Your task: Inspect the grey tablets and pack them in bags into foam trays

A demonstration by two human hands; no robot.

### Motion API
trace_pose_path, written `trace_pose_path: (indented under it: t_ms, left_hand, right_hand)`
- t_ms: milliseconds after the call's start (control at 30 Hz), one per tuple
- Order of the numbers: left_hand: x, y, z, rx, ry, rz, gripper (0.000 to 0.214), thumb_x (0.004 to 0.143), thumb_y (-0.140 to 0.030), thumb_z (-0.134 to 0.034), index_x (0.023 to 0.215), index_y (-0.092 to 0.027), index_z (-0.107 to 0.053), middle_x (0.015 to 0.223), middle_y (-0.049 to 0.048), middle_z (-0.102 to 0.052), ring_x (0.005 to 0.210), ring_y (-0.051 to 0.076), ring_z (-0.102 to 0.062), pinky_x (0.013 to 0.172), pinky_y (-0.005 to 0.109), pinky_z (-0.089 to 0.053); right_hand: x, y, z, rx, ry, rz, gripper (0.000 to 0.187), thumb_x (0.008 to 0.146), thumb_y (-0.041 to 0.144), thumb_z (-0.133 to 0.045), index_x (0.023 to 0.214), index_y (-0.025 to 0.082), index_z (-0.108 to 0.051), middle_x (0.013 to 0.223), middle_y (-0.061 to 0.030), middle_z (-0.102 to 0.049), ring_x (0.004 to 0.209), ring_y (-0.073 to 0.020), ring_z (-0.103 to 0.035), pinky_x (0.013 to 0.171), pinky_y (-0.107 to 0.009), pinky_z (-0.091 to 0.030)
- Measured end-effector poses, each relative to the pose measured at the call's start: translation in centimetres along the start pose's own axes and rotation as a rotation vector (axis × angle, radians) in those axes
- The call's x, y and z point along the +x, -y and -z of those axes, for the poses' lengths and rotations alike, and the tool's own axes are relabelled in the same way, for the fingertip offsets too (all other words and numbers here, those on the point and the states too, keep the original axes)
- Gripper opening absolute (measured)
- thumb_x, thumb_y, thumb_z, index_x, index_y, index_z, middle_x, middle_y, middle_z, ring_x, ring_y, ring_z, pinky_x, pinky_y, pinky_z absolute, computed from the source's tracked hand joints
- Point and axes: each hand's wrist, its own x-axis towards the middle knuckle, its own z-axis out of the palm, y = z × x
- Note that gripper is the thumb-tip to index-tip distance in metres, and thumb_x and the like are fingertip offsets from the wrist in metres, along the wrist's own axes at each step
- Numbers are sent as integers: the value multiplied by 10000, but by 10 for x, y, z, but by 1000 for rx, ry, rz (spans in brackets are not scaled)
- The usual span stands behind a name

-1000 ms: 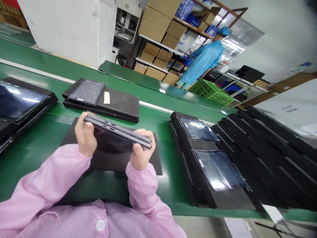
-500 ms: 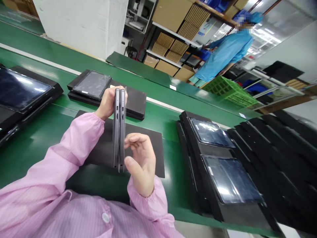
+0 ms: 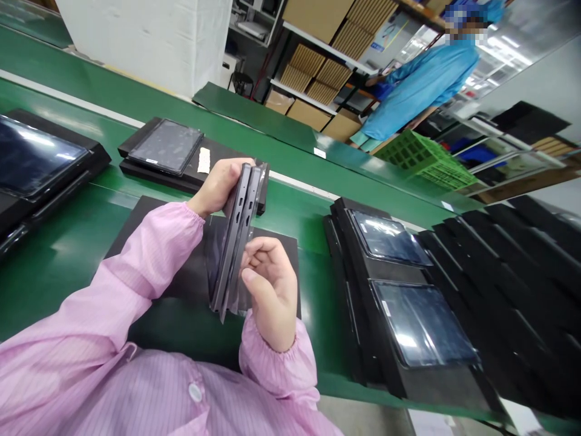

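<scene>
Two dark tablets (image 3: pixel 236 236) stand on edge, face to face, their port sides turned up towards me. My left hand (image 3: pixel 222 184) is closed around their far end. Clear film shows along the lower edge of the right-hand tablet. Beside that tablet's face is my right hand (image 3: pixel 272 284), fingers loosely curled and thumb a little apart; whether the fingertips touch the tablet or its film I cannot tell. Below lies a flat black board (image 3: pixel 276 266) on the green work surface (image 3: pixel 313 290).
Behind my left hand, a tablet (image 3: pixel 166 145) and a white label (image 3: pixel 204 160) lie on black boxes. More tablets (image 3: pixel 422 324) rest on black boxes at right, beside stacked black boxes (image 3: pixel 512 303). Another tablet (image 3: pixel 40 154) is at left. Across the bench stands a person in blue (image 3: pixel 422 91).
The pair of tablets has moved right and tilted, showing more of the left one's face. My right hand has shifted right, its thumb nearer the fingers. The white label is now uncovered.
</scene>
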Motion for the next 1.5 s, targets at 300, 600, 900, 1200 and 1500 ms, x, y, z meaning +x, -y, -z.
trace_pose_path:
  t_ms: [300, 600, 900, 1200, 1500]
  left_hand:
    - [2, 0, -1, 10, -13, 31, 786, 697, -970, -381, 565, -198, -440, 543, 15, -437, 504, 126, -402, 471, 294, -307]
    - [0, -1, 0, 11, 6, 16, 775, 728, -947, -386, 586, -191, -481, 574, 21, -462, 524, 135, -425, 484, 297, -327]
    - [3, 3, 0, 55, -33, -3, 724, 776, -895, -426, 592, -196, -455, 565, 9, -446, 517, 128, -404, 487, 281, -289]
    - [12, 14, 0, 149, -58, -36, 717, 805, -825, -507, 512, -176, -424, 511, -17, -372, 483, 93, -313, 490, 277, -216]
    - [16, 30, -10, 55, -56, 45, 619, 747, -796, -635, 835, -191, -541, 551, -57, -422, 428, 74, -387, 434, 204, -262]
  right_hand:
    - [-2, 0, 4, -15, 18, 23, 193, 757, 126, -595, 922, 226, -612, 749, 21, -586, 639, -117, -536, 543, -237, -423]
    - [-4, 0, 4, -63, 24, 27, 209, 749, 146, -615, 943, 223, -606, 763, 9, -586, 658, -132, -540, 566, -254, -438]
    - [4, -5, 20, -72, -66, 15, 189, 765, 208, -604, 954, 220, -612, 765, 5, -571, 696, -149, -539, 623, -275, -458]
    - [18, -5, 45, -127, -213, -28, 197, 746, 252, -589, 939, 214, -598, 750, 10, -536, 671, -148, -510, 662, -296, -444]
    - [22, -4, 61, -97, -204, -67, 227, 733, 212, -578, 951, 193, -639, 753, 11, -553, 671, -136, -490, 626, -273, -394]
